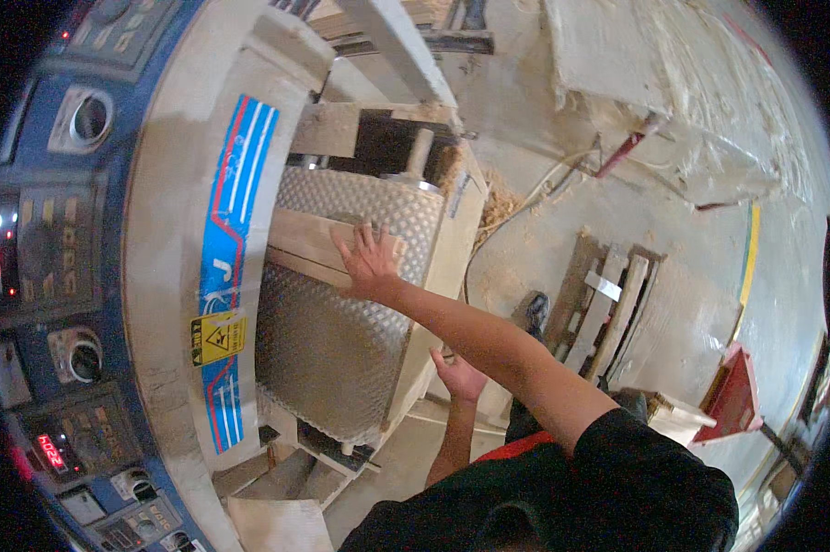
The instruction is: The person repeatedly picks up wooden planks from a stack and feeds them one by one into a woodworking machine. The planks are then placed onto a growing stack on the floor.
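My right hand (371, 264) lies palm down with its fingers spread on the end of a pale wooden board (314, 237). A narrow dark gap runs along the wood, so it may be two strips side by side. The wood rests on a grey studded feed belt (332, 340), and its far end passes out of sight under the machine's housing (277, 120). Lower down, my left hand (461, 377) is beside the outer edge of the belt frame (420, 368), thumb and fingers apart and nothing visible in it. Whether it touches the frame I cannot tell.
A blue control panel (111, 368) with knobs and red displays lines the left. Wooden strips (608, 308) lie on the floor at the right. A red metal piece (732, 396), a hose (516, 207), sawdust (501, 202) and a plastic-draped stack (654, 83) are beyond.
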`<state>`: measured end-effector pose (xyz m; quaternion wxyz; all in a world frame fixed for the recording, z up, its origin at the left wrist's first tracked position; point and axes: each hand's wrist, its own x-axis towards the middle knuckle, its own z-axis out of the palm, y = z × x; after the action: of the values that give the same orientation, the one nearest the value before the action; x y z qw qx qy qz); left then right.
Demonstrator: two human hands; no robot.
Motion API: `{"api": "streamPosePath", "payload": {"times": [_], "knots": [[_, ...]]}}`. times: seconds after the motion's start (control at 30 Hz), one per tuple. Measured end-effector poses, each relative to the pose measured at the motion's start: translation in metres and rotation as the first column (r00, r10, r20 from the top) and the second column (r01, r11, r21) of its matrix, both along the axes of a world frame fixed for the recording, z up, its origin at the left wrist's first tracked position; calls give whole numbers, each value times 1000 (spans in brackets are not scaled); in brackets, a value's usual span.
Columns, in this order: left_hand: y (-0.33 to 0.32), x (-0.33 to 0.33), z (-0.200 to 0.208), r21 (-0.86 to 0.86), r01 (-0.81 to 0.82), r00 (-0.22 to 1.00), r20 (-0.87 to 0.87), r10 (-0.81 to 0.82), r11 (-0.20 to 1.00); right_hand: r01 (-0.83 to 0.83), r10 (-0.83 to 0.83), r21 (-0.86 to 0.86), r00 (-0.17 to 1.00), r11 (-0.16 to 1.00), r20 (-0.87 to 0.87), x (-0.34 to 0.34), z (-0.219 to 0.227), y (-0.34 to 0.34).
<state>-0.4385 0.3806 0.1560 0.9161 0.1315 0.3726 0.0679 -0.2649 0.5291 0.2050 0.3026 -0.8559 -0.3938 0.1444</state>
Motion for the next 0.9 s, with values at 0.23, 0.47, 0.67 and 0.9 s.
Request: {"api": "streamPosePath", "payload": {"times": [0.23,0.47,0.67,0.9], "knots": [[-15,34,-67,11,184,982,-36,-183,983,371,-369,258,928,892,-58,1,-15,-191],[-88,63,-113,-111,719,615,-360,-702,686,925,-976,-316,181,212,-124,-111,-131,-541],[-240,70,-86,116,966,259,-510,-820,233,678,-706,-379,-703,-630,-84,-276,-175,-793],[-346,-38,-164,131,835,-289,-722,-629,-534,341,-389,-423,-921,-840,29,-380,-372,-981]]}}
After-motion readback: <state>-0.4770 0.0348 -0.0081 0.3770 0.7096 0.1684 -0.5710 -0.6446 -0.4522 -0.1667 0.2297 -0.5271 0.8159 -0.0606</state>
